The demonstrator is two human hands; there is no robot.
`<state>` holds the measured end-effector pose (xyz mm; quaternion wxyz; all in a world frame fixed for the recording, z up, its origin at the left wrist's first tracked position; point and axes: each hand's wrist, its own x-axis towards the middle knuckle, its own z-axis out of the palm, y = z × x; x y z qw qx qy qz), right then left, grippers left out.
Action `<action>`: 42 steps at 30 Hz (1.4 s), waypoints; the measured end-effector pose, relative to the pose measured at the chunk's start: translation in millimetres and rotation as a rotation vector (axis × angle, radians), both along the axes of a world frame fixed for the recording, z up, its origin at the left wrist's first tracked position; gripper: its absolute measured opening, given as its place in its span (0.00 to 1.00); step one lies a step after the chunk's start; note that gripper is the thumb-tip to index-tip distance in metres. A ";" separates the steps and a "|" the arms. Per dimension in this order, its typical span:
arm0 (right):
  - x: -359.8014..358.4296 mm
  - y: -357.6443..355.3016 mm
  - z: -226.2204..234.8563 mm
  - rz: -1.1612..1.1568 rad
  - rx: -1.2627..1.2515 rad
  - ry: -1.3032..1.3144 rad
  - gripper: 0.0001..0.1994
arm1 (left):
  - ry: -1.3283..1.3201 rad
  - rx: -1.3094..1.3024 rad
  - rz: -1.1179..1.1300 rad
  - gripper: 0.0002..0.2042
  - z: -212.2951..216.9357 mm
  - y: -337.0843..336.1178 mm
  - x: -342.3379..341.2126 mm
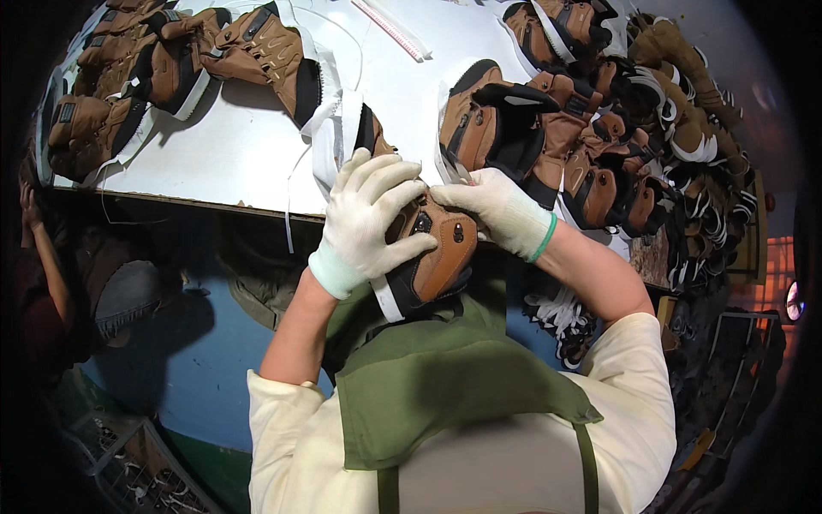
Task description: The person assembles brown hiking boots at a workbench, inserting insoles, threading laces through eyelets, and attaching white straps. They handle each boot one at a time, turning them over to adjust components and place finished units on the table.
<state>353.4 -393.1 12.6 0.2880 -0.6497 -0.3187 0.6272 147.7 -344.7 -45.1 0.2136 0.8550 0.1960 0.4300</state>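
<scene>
A brown and black shoe upper [437,253] with a white edge strip is held up in front of my chest, just below the near edge of the white table [248,154]. My left hand [366,218], in a white knit glove, is wrapped over its left side. My gloved right hand [497,206] grips the upper's top right part and pinches a small metal tool [456,173], likely scissors, against it. Both hands touch the same upper.
Several brown and black uppers lie at the table's far left [163,60] and a big pile fills the right side [625,128]. White strips [394,30] lie at the back. Another person's arm [43,248] is at the left. Wire crates [137,463] stand on the floor.
</scene>
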 end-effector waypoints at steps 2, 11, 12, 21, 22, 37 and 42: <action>-5.9 0.6 13.0 -0.006 -0.026 0.017 0.14 | -0.034 0.003 -0.004 0.31 -3.3 0.4 0.4; 3.5 -4.4 10.9 -0.045 -0.052 0.240 0.17 | 0.016 -0.009 0.024 0.31 0.4 -1.3 -1.0; 4.1 -5.4 11.0 -0.040 -0.046 0.249 0.17 | 0.012 -0.012 0.025 0.31 0.0 -1.2 -0.8; 5.8 -12.5 23.6 0.058 -0.005 0.115 0.13 | -0.004 0.002 0.023 0.30 -1.0 -1.9 -2.2; 3.1 -12.7 26.2 0.069 0.008 0.055 0.11 | 0.000 0.006 0.024 0.30 -0.9 -2.0 -2.8; 0.7 -15.3 12.9 0.230 0.337 -0.341 0.10 | 0.019 0.023 0.037 0.31 -3.1 -3.4 -1.3; 1.0 -20.2 10.1 0.098 0.344 -0.304 0.12 | 0.015 0.024 0.052 0.30 -1.4 -3.1 -1.0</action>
